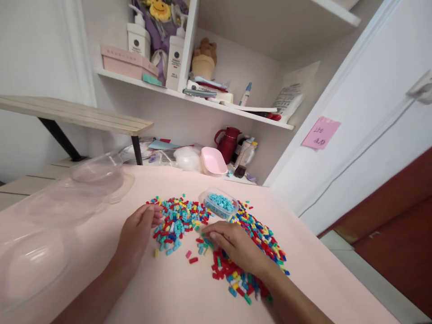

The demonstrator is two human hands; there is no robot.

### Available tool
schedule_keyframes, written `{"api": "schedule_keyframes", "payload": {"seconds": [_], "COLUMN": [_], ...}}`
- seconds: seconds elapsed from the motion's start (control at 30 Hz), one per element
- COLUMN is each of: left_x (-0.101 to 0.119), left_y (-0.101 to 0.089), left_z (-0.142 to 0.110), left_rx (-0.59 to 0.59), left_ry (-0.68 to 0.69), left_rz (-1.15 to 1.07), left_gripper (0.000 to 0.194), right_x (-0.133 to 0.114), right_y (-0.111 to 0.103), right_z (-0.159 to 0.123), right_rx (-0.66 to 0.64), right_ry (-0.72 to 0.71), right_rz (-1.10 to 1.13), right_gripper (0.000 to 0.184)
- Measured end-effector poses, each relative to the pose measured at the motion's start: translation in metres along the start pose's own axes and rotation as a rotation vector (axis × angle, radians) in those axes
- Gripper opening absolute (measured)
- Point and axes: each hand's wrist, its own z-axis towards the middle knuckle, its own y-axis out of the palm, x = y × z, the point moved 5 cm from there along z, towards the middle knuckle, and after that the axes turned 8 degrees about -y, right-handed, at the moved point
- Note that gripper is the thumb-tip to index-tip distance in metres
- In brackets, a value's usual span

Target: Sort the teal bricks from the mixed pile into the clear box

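Small coloured building bricks lie in two heaps on a pink tabletop (162, 279). At the edge of the left heap (182, 216), my left hand (141, 225) rests with loosely bent fingers and nothing visible in them. My right hand (232, 243) reaches over the right heap (261, 234), its fingertips and thumb drawn together near a few loose green and blue bricks. Whether a brick sits between those fingertips is hidden. Just beyond both hands, a clear plastic tub (221, 204) holds light blue bricks. Two red bricks (193, 260) lie apart, between the hands.
Clear plastic containers (91, 184) stand along the left side. At the back are a pink bowl (214, 161), a dark red jug (228, 143) and bottles (248, 155). A slatted wooden stand (77, 112) rises at left, with a white shelf (232, 110) above.
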Motion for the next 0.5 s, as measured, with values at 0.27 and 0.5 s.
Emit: {"api": "schedule_keyframes", "payload": {"seconds": [0.27,0.5], "left_x": [0.004,0.001], "left_y": [0.000,0.001], "left_z": [-0.003,-0.001], "left_rx": [-0.005,-0.012], "left_ry": [0.009,0.002], "left_rz": [0.022,0.032], "left_gripper": [0.042,0.041], "right_x": [0.011,0.000], "right_y": [0.001,0.011], "right_z": [-0.001,-0.001], "right_rx": [0.029,-0.055], "right_ry": [0.075,-0.024], "right_rz": [-0.009,-0.103], "right_gripper": [0.019,0.026]}}
